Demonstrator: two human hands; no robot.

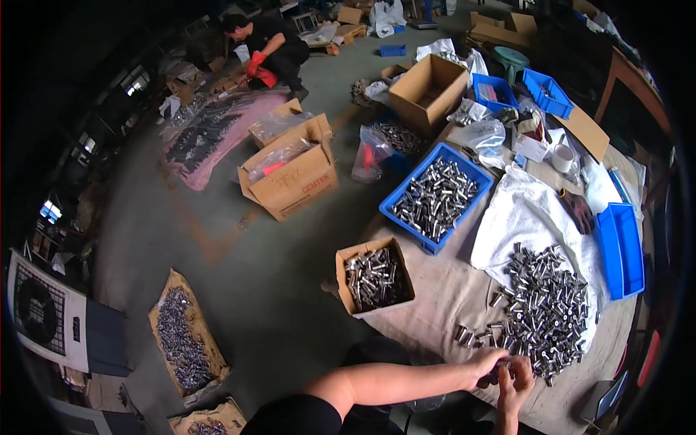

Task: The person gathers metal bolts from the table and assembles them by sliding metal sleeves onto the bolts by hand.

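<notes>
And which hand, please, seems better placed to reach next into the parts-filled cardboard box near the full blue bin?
Probably the left hand: it's nearer the cardboard box; the right hand lies farther right, by the metal pile.

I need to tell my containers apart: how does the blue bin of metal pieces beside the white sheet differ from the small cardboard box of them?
Colour: the blue bin is bright blue, the cardboard box brown.
Size: the blue bin looks larger than the cardboard box.
Shape: the blue bin is oblong; the cardboard box is closer to square.
Shared: both are open-topped and hold jumbled, shiny metal pieces.
</notes>
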